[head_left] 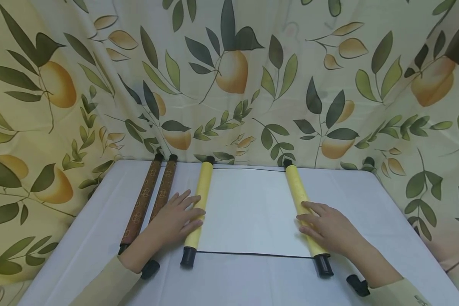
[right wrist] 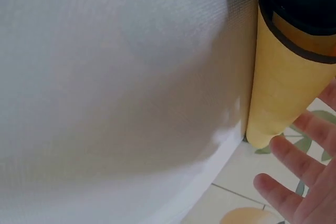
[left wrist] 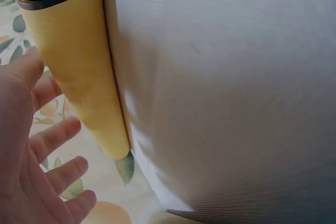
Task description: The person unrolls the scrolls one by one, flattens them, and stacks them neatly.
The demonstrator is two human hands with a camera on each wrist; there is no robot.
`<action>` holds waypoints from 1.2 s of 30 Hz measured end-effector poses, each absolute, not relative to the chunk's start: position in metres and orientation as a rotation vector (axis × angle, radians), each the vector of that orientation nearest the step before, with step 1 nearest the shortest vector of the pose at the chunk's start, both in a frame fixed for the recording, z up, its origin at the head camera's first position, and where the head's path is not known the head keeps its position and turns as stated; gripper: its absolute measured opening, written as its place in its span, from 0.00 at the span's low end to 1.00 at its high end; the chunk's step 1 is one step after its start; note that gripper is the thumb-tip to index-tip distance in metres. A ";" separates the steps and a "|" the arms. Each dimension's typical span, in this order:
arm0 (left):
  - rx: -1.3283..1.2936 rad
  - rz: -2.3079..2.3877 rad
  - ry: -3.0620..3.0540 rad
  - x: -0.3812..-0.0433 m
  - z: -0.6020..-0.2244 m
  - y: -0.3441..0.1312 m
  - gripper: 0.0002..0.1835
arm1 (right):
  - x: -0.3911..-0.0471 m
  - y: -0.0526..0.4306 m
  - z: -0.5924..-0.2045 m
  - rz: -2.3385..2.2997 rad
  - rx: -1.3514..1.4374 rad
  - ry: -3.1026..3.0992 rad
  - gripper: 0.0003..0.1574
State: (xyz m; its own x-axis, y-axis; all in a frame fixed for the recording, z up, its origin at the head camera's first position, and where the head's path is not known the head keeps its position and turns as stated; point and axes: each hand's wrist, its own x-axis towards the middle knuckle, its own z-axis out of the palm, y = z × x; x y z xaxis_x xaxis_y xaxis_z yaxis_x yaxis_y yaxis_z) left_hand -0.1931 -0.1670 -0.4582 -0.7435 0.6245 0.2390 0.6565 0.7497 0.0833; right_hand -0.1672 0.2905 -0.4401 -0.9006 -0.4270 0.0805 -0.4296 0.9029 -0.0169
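A scroll lies partly unrolled on the table, its white sheet (head_left: 250,208) stretched between two yellow rolls with black end knobs. My left hand (head_left: 177,214) rests its fingertips on the left yellow roll (head_left: 204,178), fingers spread and fairly straight. On the other side, my right hand (head_left: 330,227) lays its fingers over the right yellow roll (head_left: 296,182). In the left wrist view, the left hand (left wrist: 31,145) is beside the yellow roll (left wrist: 79,61) with fingers extended. The right wrist view has the right hand (right wrist: 310,177) with loosely spread fingers by its roll (right wrist: 286,87).
Two brown patterned rolls, an outer one (head_left: 141,208) and an inner one (head_left: 164,187), lie side by side at the left; my left forearm crosses them. A black object (head_left: 357,285) is near my right wrist. Behind the white-covered table (head_left: 386,238) hangs a leaf-and-fruit curtain (head_left: 275,123).
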 end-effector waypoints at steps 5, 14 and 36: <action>-1.010 -0.237 -2.786 -0.192 -0.457 -0.166 0.19 | -0.165 0.294 -0.441 0.049 0.679 -2.987 0.23; -0.976 -0.219 -2.812 -0.192 -0.456 -0.168 0.20 | -0.166 0.299 -0.440 0.051 0.687 -2.982 0.23; -0.915 -0.184 -2.806 -0.188 -0.452 -0.169 0.20 | -0.166 0.309 -0.442 0.062 0.656 -2.983 0.24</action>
